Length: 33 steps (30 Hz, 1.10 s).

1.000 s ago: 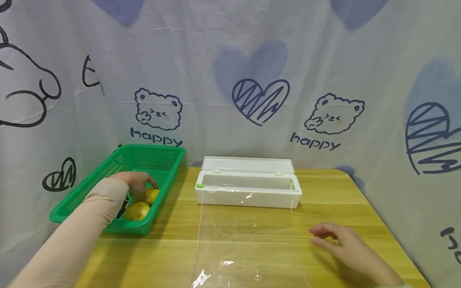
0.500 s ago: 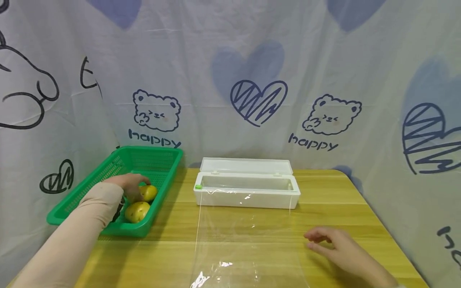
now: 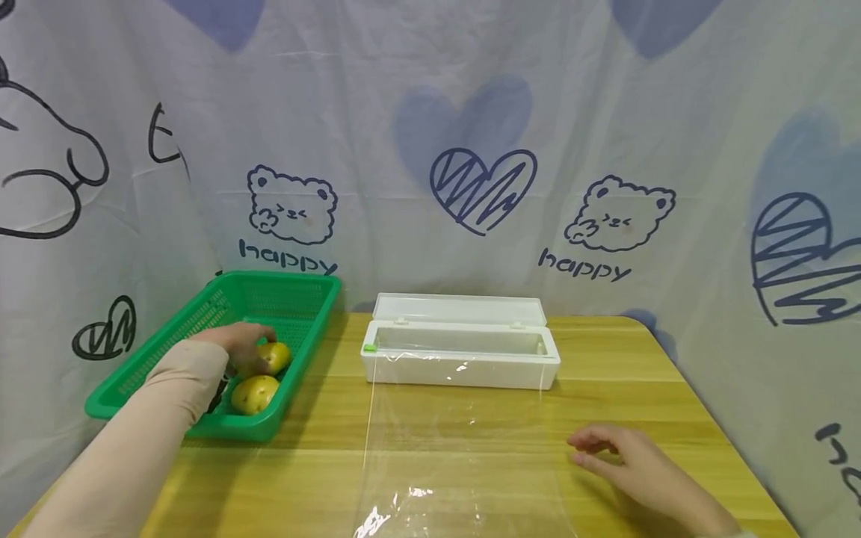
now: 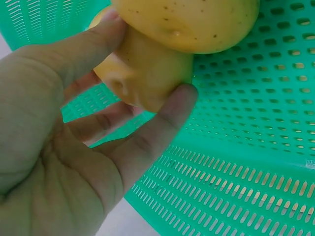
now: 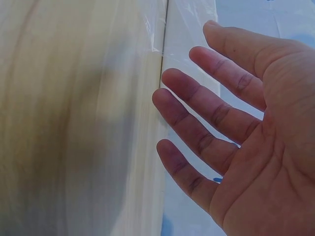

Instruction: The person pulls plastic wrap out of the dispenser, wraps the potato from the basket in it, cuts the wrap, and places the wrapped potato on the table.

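Observation:
Inside a green basket (image 3: 269,427) on the left, two yellow potatoes lie by its right wall. My left hand (image 3: 241,347) reaches in and grips the farther potato (image 3: 277,357). In the left wrist view, thumb and fingers lie around this potato (image 4: 147,73), and the other potato (image 4: 192,22) overlaps it from above. The nearer potato (image 3: 255,394) sits beside the hand in the head view. My right hand (image 3: 632,459) hovers near the right edge of a clear plastic film (image 3: 464,448). Its fingers are relaxed, and the palm (image 5: 275,162) holds nothing.
A long white box (image 3: 460,371) with its lid (image 3: 460,308) raised stands at the back of the wooden table (image 3: 619,373). From it the film runs toward the front edge. A green clip-like piece (image 3: 370,348) sits at the box's left end. A printed curtain (image 3: 403,261) hangs behind.
My left hand has drawn back slightly, showing more of the farther potato. The right hand has shifted a little left. The whole head view has moved slightly.

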Motion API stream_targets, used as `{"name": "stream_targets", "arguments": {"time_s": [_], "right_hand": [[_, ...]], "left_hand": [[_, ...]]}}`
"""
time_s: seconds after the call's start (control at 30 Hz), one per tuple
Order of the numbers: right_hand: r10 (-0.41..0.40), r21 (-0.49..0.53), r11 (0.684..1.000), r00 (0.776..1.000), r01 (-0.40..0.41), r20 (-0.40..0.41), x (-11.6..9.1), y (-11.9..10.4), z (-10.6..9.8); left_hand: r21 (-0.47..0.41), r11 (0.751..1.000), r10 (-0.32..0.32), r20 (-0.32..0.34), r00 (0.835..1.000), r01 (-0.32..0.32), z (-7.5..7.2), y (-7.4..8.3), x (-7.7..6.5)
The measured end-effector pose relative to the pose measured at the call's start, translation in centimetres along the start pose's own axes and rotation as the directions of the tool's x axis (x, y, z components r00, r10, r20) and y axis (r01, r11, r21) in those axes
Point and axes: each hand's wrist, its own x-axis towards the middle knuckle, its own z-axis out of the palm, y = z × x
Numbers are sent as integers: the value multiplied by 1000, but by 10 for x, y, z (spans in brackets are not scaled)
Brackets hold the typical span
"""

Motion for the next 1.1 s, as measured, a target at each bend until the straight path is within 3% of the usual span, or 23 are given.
{"name": "stream_targets", "arguments": {"time_s": [0.3, 0.63, 0.87, 1.1], "right_hand": [[-89, -18, 996, 996, 89, -10, 2, 0, 1], [-76, -7, 997, 997, 76, 0, 3, -2, 1], [-80, 14, 997, 997, 80, 10, 2, -2, 5], [-65, 40, 997, 997, 64, 28, 1, -1, 6]], "left_hand": [[19, 1000, 1, -19, 1000, -1, 2, -10, -6], [66, 996, 66, -41, 997, -63, -11, 0, -11], [-10, 994, 110, -35, 993, -110, -21, -2, -10], [-17, 988, 152, -55, 987, -153, -26, -2, -16]]}}
